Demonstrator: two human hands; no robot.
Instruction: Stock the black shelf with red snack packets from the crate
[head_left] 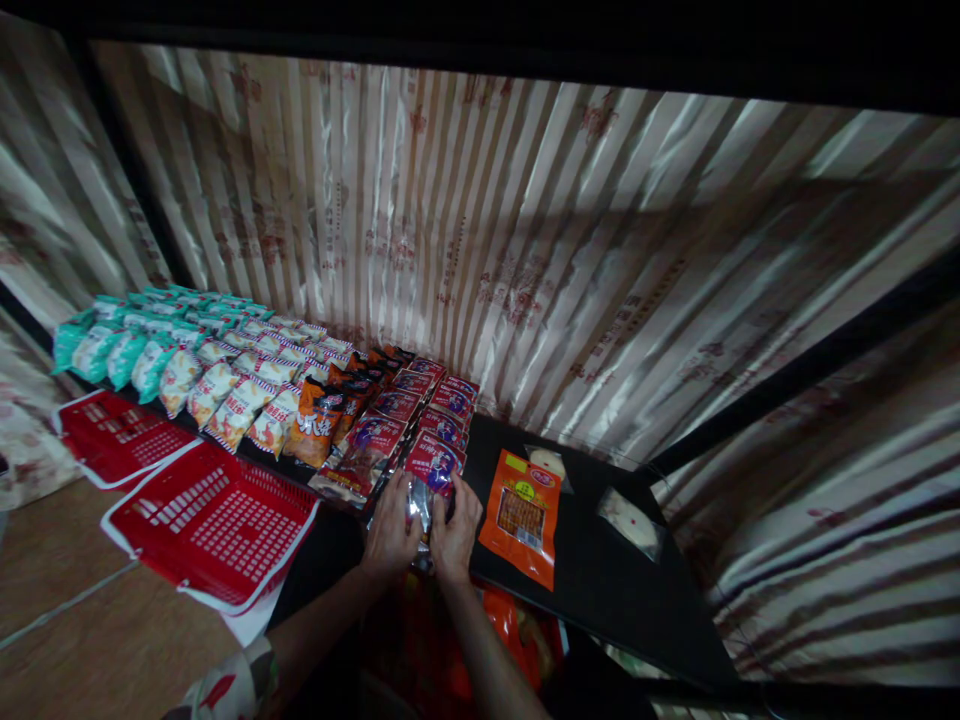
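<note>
My left hand and my right hand are on either side of a red and purple snack packet at the front of a row on the black shelf. Fingers of both hands curl onto its silvery lower part. Left of it lies another row of red packets. An orange snack bag with a clear window lies flat, a short way right of my right hand.
Orange-black bags, white chip bags and teal bags stand in rows to the left. Two clear packets, one a pale flat packet, lie at right. A red basket sits below; a black post slants at right.
</note>
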